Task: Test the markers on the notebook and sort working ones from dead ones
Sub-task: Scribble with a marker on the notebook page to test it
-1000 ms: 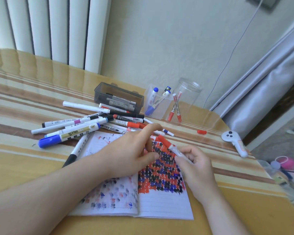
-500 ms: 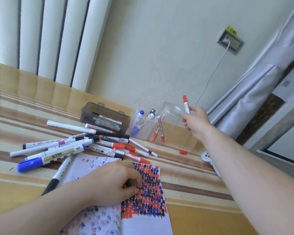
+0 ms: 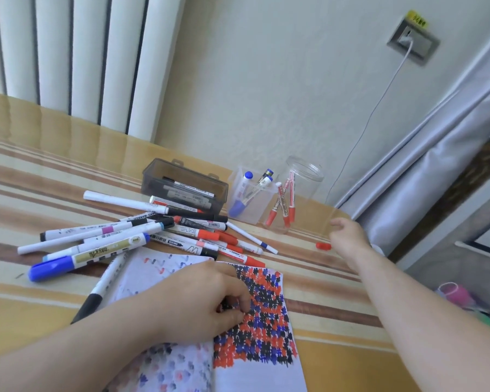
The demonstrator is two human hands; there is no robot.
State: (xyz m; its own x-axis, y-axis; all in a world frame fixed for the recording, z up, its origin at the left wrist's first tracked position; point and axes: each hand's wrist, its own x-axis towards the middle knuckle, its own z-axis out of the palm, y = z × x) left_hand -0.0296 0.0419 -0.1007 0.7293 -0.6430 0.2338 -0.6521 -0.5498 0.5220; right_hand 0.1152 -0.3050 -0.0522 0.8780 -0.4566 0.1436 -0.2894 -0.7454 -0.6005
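Note:
An open notebook point(image 3: 266, 372) covered in red, blue and black test marks lies at the table's near edge. My left hand point(image 3: 198, 304) rests on it with bent fingers, fingertips on the page. My right hand point(image 3: 348, 236) hovers empty and relaxed just right of the round clear jar point(image 3: 309, 176). Three red markers point(image 3: 282, 205) stand inside that jar. Beside it, a square clear cup point(image 3: 252, 213) holds blue-capped markers. A heap of loose markers point(image 3: 142, 230) lies beyond the notebook on the left.
A smoky grey box point(image 3: 181, 176) with markers inside sits behind the heap. A loose red cap point(image 3: 323, 245) lies on the table next to my right hand. The table's right edge is close behind that hand. A charger cable point(image 3: 359, 137) hangs down the wall.
My right hand lifted a red marker from the notebook to the jar and let it go. The jar now holds three red markers instead of two, and the hand has dropped lower.

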